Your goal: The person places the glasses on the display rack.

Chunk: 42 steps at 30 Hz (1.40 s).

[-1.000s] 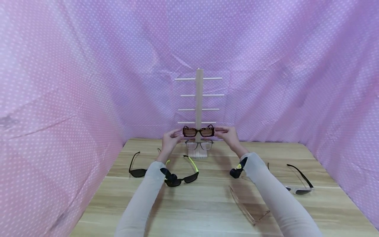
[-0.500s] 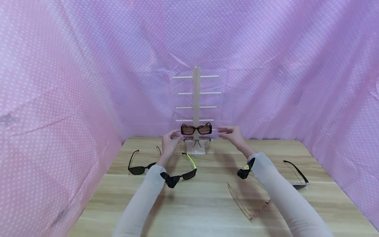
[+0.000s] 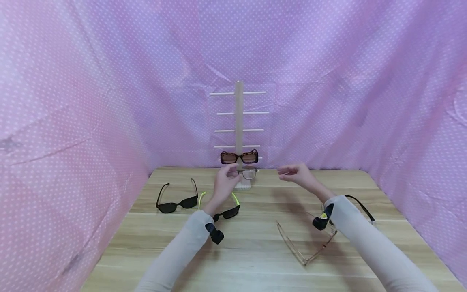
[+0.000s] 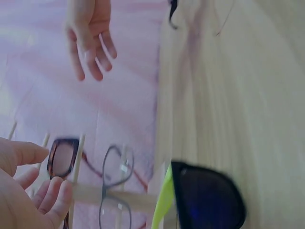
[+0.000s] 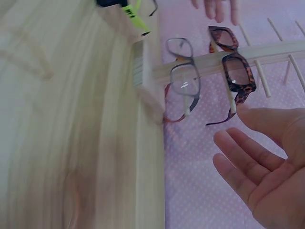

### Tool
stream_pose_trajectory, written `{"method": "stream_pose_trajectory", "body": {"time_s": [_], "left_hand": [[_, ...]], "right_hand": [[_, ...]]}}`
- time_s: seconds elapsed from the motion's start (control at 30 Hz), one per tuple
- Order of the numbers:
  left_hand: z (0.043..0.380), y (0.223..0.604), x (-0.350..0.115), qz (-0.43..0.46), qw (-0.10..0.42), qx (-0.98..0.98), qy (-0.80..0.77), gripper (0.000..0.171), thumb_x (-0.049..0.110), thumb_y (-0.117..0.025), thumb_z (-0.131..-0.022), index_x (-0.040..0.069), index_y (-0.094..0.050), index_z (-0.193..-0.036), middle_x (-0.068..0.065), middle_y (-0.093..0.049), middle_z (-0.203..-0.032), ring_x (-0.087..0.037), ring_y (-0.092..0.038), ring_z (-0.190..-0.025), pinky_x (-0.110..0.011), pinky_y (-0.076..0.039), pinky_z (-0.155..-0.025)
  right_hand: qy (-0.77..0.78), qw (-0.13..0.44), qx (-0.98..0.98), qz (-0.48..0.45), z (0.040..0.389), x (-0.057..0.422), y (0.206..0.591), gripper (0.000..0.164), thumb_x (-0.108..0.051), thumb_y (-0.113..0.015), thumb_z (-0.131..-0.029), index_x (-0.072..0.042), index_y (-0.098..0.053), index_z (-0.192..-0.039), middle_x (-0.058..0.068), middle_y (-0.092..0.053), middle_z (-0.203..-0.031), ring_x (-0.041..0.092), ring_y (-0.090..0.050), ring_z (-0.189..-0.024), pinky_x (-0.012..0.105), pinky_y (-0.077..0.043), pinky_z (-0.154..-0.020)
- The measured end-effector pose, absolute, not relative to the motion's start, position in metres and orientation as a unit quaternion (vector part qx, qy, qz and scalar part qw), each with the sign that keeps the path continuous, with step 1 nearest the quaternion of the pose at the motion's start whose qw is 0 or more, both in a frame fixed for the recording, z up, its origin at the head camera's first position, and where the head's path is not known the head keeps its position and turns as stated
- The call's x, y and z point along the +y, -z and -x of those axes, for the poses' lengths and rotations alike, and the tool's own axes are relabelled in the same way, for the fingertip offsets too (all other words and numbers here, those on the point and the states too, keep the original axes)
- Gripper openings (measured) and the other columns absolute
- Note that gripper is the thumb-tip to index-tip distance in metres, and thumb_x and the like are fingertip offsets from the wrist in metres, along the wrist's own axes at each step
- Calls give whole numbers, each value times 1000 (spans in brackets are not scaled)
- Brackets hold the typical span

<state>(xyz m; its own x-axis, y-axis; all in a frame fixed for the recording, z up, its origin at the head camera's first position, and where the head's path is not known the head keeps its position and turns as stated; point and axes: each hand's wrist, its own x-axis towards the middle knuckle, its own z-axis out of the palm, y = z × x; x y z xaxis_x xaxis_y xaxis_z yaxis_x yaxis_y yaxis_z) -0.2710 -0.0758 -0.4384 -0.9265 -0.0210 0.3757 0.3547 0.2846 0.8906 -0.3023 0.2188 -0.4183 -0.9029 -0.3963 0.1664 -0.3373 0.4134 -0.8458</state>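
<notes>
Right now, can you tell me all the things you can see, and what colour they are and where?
Stand: 1, pale wood, back of table.
Brown sunglasses: 1, on the stand.
Grey glasses: 1, on the stand's lowest rung.
Black sunglasses: 1, table left.
Yellow-armed sunglasses: 1, black, table middle.
Clear glasses: 1, table right.
Black-armed glasses: 1, partly hidden, far right.
Table: 1, light wood.
Cloth: pink, dotted, all round.
Left hand: empty.
Right hand: empty.

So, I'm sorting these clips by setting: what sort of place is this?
Probably a staged recording booth, not a shop: pink polka-dot cloth is draped all round a wooden table, and a wooden glasses rack stands at the back holding tortoiseshell sunglasses, with more pairs lying loose on the tabletop.
</notes>
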Motion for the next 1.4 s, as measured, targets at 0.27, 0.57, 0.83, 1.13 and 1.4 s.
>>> {"method": "stream_pose_trajectory", "body": {"time_s": [0.27, 0.57, 0.83, 1.13, 1.4], "left_hand": [[249, 453, -45, 214, 104, -799, 552, 32, 1, -76, -88, -1, -70, -119, -20, -73, -100, -31, -72, -93, -25, -59, -78], [219, 475, -8, 291, -29, -820, 492, 26, 14, -78, -91, 8, -74, -116, -11, -76, -102, -5, -66, -89, -19, -56, -81], [195, 494, 21, 392, -81, -826, 397, 25, 21, -81, -89, 7, -77, -109, -4, -75, -106, -8, -70, -90, -8, -52, -77], [176, 494, 39, 448, -72, -830, 325, 25, 29, -83, -87, 13, -79, -105, 5, -71, -105, 7, -63, -87, -2, -47, -77], [165, 499, 48, 486, -25, -829, 277, 29, 41, -86, -82, 19, -81, -100, 12, -72, -99, 11, -60, -87, 2, -41, -80]], "right_hand": [[439, 72, 862, 243, 288, 247, 430, 34, -1, -72, -92, 11, -66, -124, 28, -71, -118, 36, -74, -102, 21, -60, -83], [369, 130, 860, 327, 270, 274, 436, 32, 1, -76, -88, 15, -68, -115, 32, -70, -118, 38, -73, -98, 37, -63, -85], [268, 154, 876, 371, 251, 292, 438, 33, -8, -80, -86, 6, -73, -114, 22, -73, -115, 40, -70, -99, 53, -60, -84], [231, 156, 876, 393, 234, 306, 433, 40, -13, -86, -79, 0, -74, -114, 17, -74, -116, 37, -69, -103, 53, -59, -83], [196, 169, 887, 383, 229, 314, 432, 53, -22, -94, -68, -5, -75, -115, 9, -76, -115, 29, -68, -102, 41, -58, -84]]}}
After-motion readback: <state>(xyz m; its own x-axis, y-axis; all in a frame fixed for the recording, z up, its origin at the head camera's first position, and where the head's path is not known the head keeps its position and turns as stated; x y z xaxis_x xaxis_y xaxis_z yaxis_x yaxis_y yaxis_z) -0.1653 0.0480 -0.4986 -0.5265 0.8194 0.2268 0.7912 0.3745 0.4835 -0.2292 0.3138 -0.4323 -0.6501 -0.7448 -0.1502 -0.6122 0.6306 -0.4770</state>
